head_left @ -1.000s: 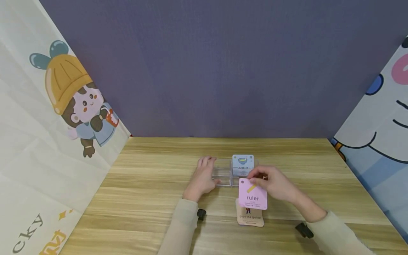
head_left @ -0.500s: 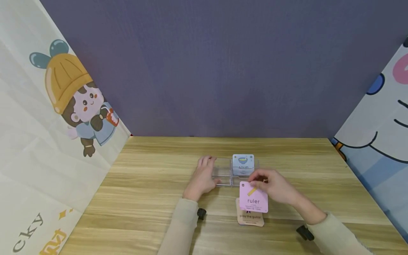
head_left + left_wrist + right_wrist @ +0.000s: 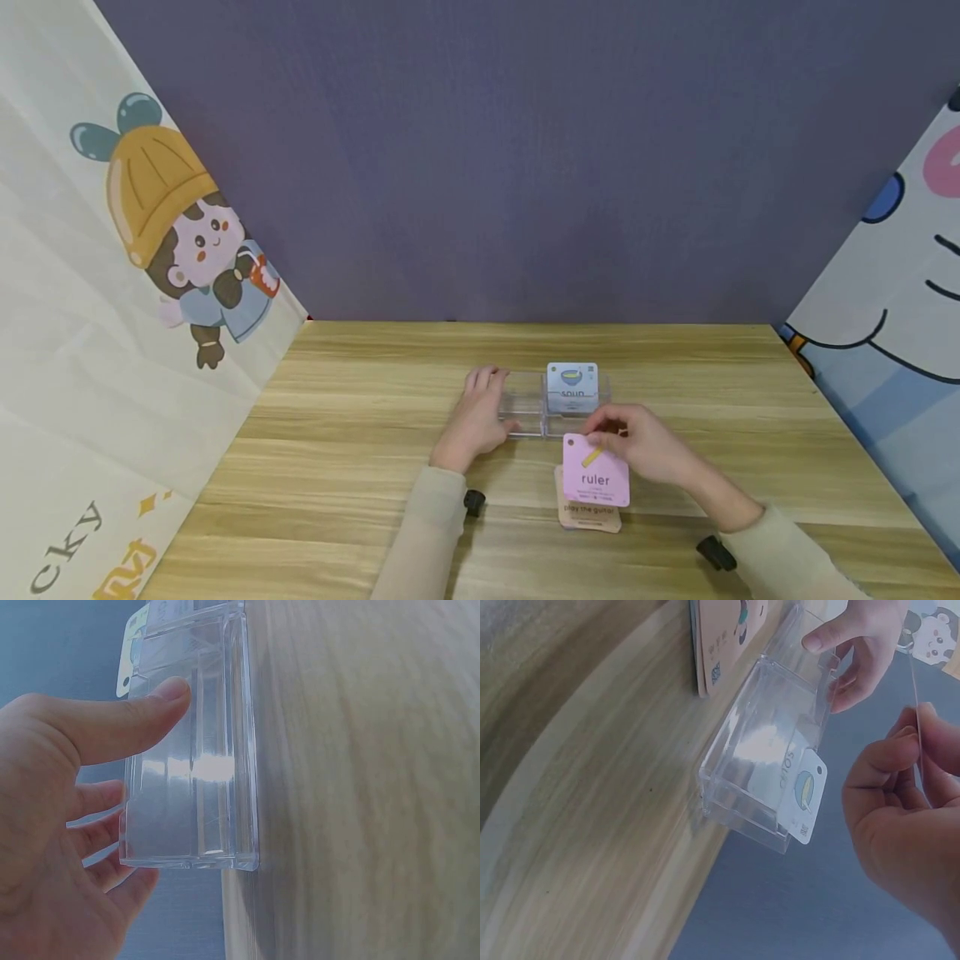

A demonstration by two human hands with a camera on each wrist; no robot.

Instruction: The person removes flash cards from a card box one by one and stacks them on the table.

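A clear plastic card holder (image 3: pixel 522 403) with two side-by-side compartments stands on the table. My left hand (image 3: pixel 477 418) grips its left end, thumb (image 3: pixel 161 705) on the front and the other fingers behind. The right compartment holds an upright light blue "soup" card (image 3: pixel 572 385). In front of the holder, my right hand (image 3: pixel 647 443) pinches the top edge of a pink "ruler" card (image 3: pixel 596 482) between thumb and fingers. From the right wrist, this card (image 3: pixel 916 697) shows edge-on. Below it lies a stack of cards (image 3: pixel 589 517), its top one reading "play the guitar" and partly covered.
The wooden table (image 3: pixel 337 467) runs back to a grey-blue panel (image 3: pixel 480 167). Printed curtains (image 3: pixel 60 275) hang at both sides. A black strap piece (image 3: pixel 716 552) sits at the right wrist and another (image 3: pixel 474 503) at the left.
My right hand has lowered the pink card a little towards the front, so that it covers more of the stack. The left hand and the holder stay in place.
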